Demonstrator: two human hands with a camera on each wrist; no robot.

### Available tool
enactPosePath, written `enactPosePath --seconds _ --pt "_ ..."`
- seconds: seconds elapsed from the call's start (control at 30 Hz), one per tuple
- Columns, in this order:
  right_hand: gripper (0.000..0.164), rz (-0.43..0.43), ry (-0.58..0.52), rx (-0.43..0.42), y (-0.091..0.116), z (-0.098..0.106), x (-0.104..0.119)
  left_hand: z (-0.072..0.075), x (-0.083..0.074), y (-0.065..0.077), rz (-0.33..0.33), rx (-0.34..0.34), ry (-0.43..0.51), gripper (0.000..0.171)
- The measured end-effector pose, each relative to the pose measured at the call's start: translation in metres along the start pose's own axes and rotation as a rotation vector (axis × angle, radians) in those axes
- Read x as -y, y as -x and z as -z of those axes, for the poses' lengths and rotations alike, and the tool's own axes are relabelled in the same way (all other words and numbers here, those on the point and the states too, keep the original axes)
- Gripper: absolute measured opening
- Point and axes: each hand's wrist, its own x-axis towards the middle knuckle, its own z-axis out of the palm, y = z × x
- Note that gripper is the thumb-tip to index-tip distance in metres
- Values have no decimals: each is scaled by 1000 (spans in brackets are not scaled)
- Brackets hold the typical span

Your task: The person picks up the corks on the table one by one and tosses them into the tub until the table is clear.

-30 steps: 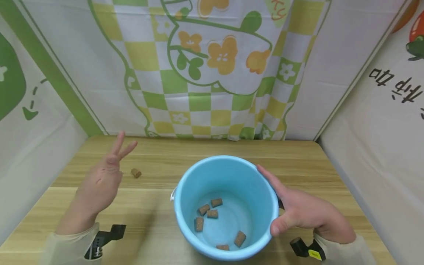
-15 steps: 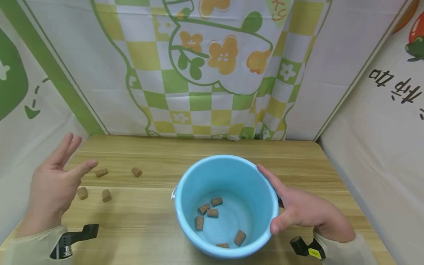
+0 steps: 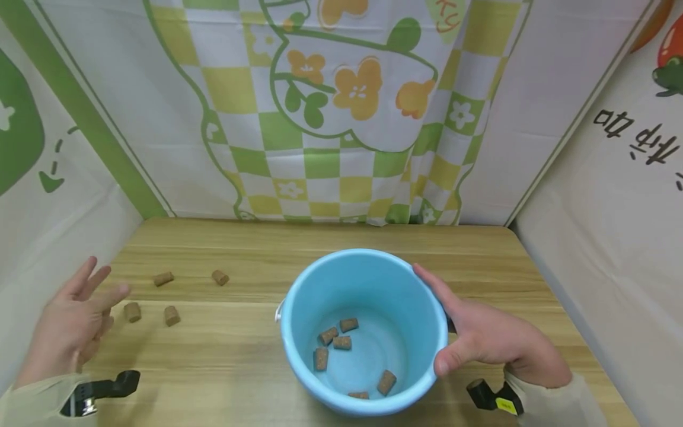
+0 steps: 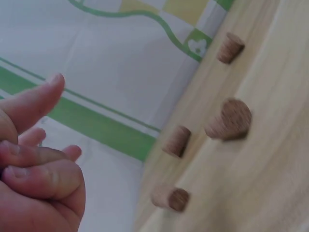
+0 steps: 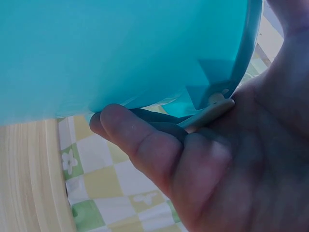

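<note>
My right hand point(image 3: 485, 341) grips a light blue bucket point(image 3: 368, 284) at its right side, thumb over the near rim. The right wrist view has its fingers curled against the outer wall beside the handle mount point(image 5: 207, 116). Several brown corks point(image 3: 342, 343) lie scattered on the bucket's bottom. My left hand point(image 3: 72, 323) hovers at the table's left side, some fingers extended and others folded toward the palm; no object shows in it. Just right of it lies one cork point(image 3: 132, 312), with a second point(image 3: 171, 315), a third point(image 3: 163, 278) and one farther right point(image 3: 220, 277).
The wood-grain table point(image 3: 256, 243) ends at a white backdrop with a green and yellow checked print point(image 3: 322, 163). Printed white side panels point(image 3: 603, 196) stand left and right. A wire handle end point(image 3: 278, 311) juts from the bucket's left side.
My left hand has moved left, then lower toward the near side, uncovering corks on the table that it hid before. The bucket and my right hand stay put.
</note>
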Motion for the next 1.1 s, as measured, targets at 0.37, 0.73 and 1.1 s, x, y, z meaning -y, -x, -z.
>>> enactPosePath --seconds 0.37,0.73,1.1 --pt "124 32 7 16 -1 1 4 37 40 -9 298 132 -123 100" --pt "123 30 -19 27 -2 0 3 35 49 -15 252 114 -332 94" --pt "123 29 5 19 -2 0 5 28 51 -26 208 -50 -610 82"
